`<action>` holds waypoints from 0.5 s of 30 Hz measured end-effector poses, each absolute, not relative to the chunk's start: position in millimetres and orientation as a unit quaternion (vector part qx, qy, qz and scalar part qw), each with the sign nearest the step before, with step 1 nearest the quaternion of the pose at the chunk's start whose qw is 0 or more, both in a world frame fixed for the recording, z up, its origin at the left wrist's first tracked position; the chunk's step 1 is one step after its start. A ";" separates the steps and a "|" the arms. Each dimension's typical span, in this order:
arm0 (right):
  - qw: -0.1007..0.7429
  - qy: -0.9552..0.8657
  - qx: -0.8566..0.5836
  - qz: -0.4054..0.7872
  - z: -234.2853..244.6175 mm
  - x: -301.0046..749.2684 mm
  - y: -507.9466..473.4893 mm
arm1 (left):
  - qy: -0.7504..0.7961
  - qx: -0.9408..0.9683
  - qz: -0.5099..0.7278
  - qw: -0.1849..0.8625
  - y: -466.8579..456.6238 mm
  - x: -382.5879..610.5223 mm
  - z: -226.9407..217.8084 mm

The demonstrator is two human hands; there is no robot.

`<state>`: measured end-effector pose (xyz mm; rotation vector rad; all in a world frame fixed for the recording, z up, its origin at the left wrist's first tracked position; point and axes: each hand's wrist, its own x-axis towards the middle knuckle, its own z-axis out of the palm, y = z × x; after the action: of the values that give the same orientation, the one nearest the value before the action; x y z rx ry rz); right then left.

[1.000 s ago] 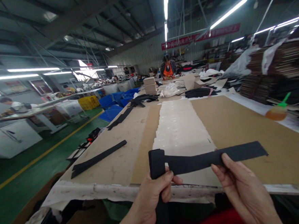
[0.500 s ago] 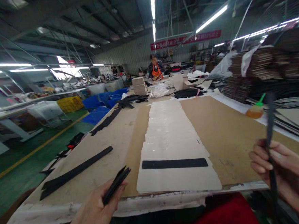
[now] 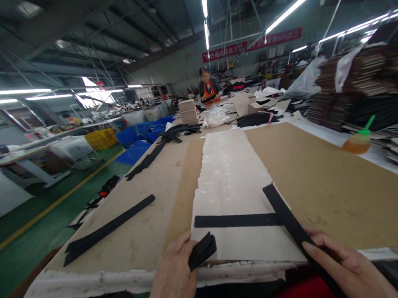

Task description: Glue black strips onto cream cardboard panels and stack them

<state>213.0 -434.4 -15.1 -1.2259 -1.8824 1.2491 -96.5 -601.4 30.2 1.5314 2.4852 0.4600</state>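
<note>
Across white card sheets lies a short black fabric strip; the left hand clamps folded black strips, the right hand a long black band.

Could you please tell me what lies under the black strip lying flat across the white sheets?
The flat strip rests on the nearest white sheet, on brown cardboard. The slanted strip in the right hand covers its right end; whatever lies below the sheet is hidden.
</note>
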 end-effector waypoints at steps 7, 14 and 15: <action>0.299 -0.713 -0.455 0.441 -33.3 216.7 -431.9 | 0.831 0.526 0.165 0.076 -610.9 -95.9 21.5; 0.298 -0.735 -0.443 0.418 -50.7 221.7 -427.0 | 0.824 0.526 0.198 0.068 -613.7 -93.0 20.6; 0.299 -0.740 -0.437 0.415 -51.7 222.4 -425.9 | 0.825 0.522 0.205 0.064 -614.6 -93.2 19.7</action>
<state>222.4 -425.9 -51.7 -1.1605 -1.9656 1.1032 -93.2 -614.6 19.7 1.5780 2.4927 0.6190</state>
